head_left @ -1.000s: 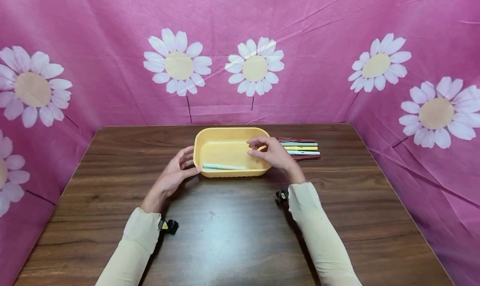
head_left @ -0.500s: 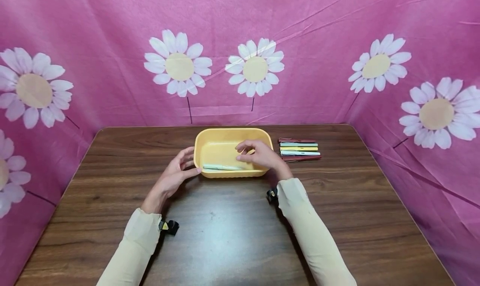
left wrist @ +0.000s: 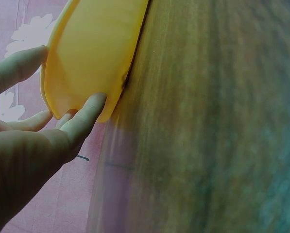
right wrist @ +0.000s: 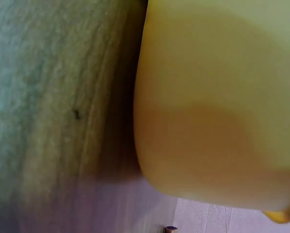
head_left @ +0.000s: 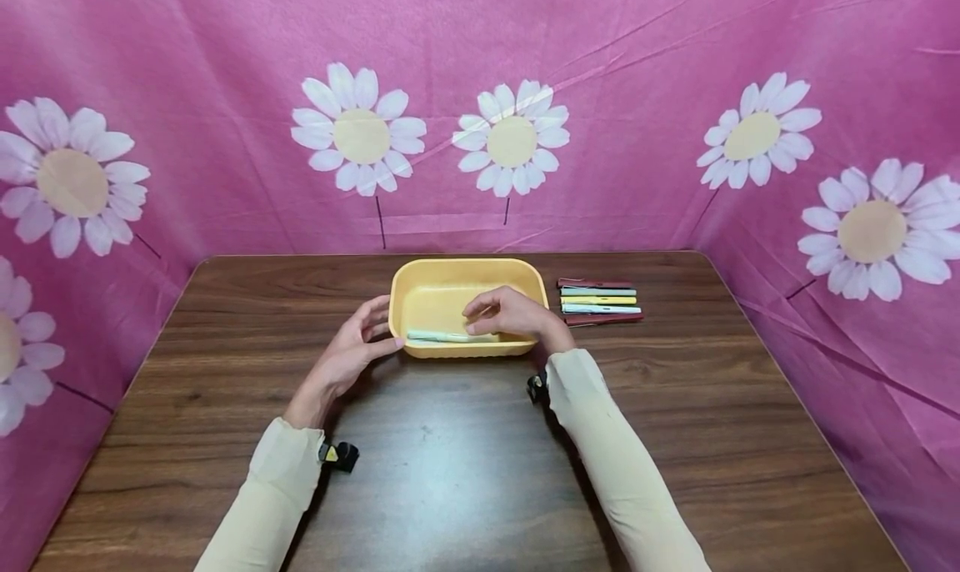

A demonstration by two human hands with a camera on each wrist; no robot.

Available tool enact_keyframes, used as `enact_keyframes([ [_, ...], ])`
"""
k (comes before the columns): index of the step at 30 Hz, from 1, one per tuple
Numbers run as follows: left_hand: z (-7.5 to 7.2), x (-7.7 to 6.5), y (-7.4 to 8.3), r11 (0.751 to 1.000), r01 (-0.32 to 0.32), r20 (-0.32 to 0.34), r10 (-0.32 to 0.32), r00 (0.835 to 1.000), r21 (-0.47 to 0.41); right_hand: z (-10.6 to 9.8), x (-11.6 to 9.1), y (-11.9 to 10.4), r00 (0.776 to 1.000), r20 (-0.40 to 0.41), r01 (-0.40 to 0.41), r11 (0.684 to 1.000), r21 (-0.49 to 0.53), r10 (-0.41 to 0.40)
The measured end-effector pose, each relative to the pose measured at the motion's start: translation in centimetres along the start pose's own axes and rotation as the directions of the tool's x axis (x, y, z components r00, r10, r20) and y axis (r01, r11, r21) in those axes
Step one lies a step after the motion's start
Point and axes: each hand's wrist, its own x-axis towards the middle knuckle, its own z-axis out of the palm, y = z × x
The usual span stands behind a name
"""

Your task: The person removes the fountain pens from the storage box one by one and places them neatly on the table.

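Note:
A yellow plastic bin [head_left: 468, 265] stands near the table's far edge, with a pale green pen [head_left: 435, 337] lying along its front inside wall. My left hand [head_left: 351, 347] holds the bin's left end, thumb on the front corner and fingers at the side. The left wrist view shows that thumb against the bin wall [left wrist: 86, 43]. Inside the bin, my right hand [head_left: 510, 312] hovers over the pen's right part, thumb and fingers bent with a gap between them. Whether the thumb touches the pen is unclear. Only the bin's outer wall [right wrist: 208, 107] fills the right wrist view.
Right of the bin several pens lie side by side on the wooden table [head_left: 442, 455], among them a yellow pen [head_left: 597, 300], a white pen [head_left: 600, 309] and a dark red pen [head_left: 603, 318]. A pink flowered cloth [head_left: 622, 163] hangs behind the table and along its sides.
My right hand has moved left and down, from the bin's right rim into the bin above the pen. My left hand and the bin have stayed in place.

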Motion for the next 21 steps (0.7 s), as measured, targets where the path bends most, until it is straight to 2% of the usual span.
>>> enact_keyframes([
  [9, 0.0, -0.1, 0.0, 1.0, 0.002, 0.003, -0.002, 1.0, -0.001, 0.3, 0.5, 0.0, 0.996, 0.083, 0.006, 1.0, 0.014, -0.007],
  [15, 0.0, 0.0, -0.2, 1.0, 0.006, 0.003, -0.006, 1.0, 0.002, 0.2, 0.9, 0.1, 0.987, 0.161, 0.039, 0.998, -0.043, -0.031],
  [21, -0.1, -0.1, -0.1, 1.0, 0.002, 0.005, -0.002, 1.0, 0.001, 0.3, 1.2, 0.2, 0.989, 0.144, 0.047, 0.996, -0.073, -0.036],
])
